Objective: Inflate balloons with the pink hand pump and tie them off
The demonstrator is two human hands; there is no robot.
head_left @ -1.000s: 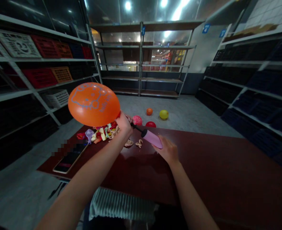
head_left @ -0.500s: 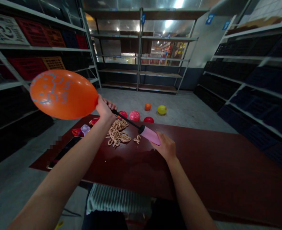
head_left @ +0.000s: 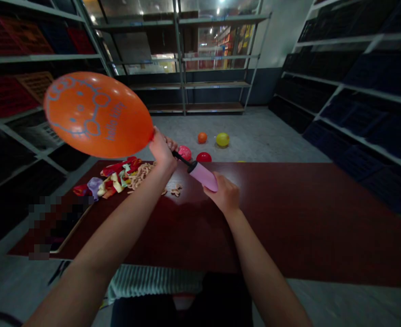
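Note:
An inflated orange balloon (head_left: 95,118) with a blue "hello kitty" print hangs at the left, above the table. My left hand (head_left: 163,146) is closed around its neck and the far end of a hand balloon pump; the nozzle is hidden by my fingers. From that hand a short stretch of the pump's black rod (head_left: 182,158) runs into its pink barrel (head_left: 203,176). My right hand (head_left: 225,193) grips the barrel's near end. Below my left wrist lie a pile of beige rings or ties (head_left: 141,175) and several uninflated balloons (head_left: 114,181).
A dark red table (head_left: 289,218) spans the front, with a dark flat device (head_left: 73,227) at its left. Beyond it, the floor holds a yellow balloon (head_left: 222,140), an orange one (head_left: 202,137) and others. Racks with crates (head_left: 26,36) flank both sides.
My hands have come closer together, and less of the black rod shows outside the pink barrel. The orange balloon looks larger. The whole view has shifted, showing more loose balloons on the table.

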